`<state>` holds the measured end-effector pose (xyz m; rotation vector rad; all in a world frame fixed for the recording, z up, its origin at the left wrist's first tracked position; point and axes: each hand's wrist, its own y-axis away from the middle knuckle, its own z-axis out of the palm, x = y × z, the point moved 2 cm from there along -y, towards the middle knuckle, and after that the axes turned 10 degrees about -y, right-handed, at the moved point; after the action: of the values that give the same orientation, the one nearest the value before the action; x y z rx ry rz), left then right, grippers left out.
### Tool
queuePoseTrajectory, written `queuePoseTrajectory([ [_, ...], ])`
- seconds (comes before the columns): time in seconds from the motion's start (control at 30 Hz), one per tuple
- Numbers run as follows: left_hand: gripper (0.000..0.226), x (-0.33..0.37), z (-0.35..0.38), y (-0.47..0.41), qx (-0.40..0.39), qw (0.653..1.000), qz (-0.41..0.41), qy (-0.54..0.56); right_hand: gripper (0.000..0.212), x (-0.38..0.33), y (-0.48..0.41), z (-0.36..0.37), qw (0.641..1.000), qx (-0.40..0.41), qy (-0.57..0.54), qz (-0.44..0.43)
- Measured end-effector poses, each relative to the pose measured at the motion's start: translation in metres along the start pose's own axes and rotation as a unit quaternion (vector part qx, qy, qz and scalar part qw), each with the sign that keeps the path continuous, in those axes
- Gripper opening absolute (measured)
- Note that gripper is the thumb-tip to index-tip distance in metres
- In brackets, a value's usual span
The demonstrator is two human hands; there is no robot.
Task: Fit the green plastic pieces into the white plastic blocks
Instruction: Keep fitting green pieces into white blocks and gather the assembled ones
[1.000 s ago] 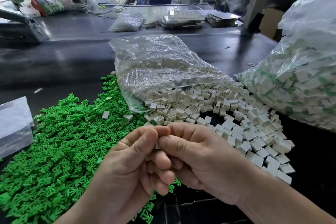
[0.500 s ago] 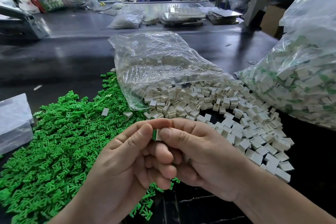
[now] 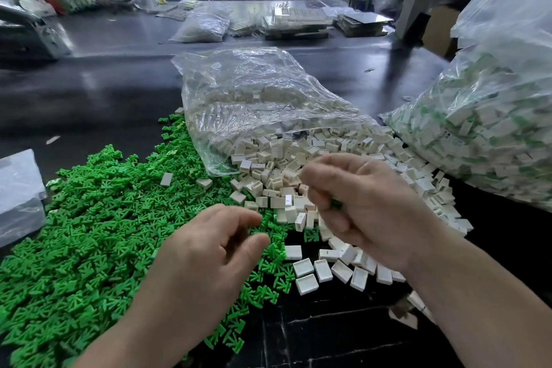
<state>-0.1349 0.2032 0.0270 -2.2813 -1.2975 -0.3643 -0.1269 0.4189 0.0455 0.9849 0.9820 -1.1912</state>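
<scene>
Green plastic pieces (image 3: 89, 233) cover the left half of the dark bench (image 3: 104, 92) in one broad heap. Its long axis runs from my near left up toward the mouth of the clear bag (image 3: 254, 92).

1. Bags. I count two in reach. The large bag (image 3: 493, 128) at the far right holds white blocks with green showing in them. The clear bag at centre holds plain ones and lies open toward me.
2. White plastic blocks (image 3: 298, 158). One spill fans from the clear bag's mouth down to my near right and touches the green heap along its left edge. Both kinds are too many to count. Two stray blocks lie apart on top of the green.
3. Hands. The left hand (image 3: 203, 254) hovers over the right edge of the green heap, fingers loosely bent, thumb and forefinger apart, holding nothing. The right hand (image 3: 367, 212) is above the white spill, fingers curled in around a small part (image 3: 336, 204) that shows green. Blur prevents me from telling whether it is a bare piece or one seated in a block.
4. Governing relation. Green lies directly beneath the left hand, white beneath and beyond the right. I judge that each hand should pick from its own side.
</scene>
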Motion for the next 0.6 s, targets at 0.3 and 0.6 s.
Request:
queuePoseTrajectory([
  [0.3,0.058,0.001,0.009,-0.002,-0.051,0.966,0.071,-0.241,0.034,0.012,0.006,0.031,0.719,-0.053,0.691,0.048],
  [0.6,0.017,0.005,0.012,-0.006,-0.03,0.972,0.085,-0.218,0.025,0.014,-0.001,0.035,0.709,-0.043,0.697,0.096],
])
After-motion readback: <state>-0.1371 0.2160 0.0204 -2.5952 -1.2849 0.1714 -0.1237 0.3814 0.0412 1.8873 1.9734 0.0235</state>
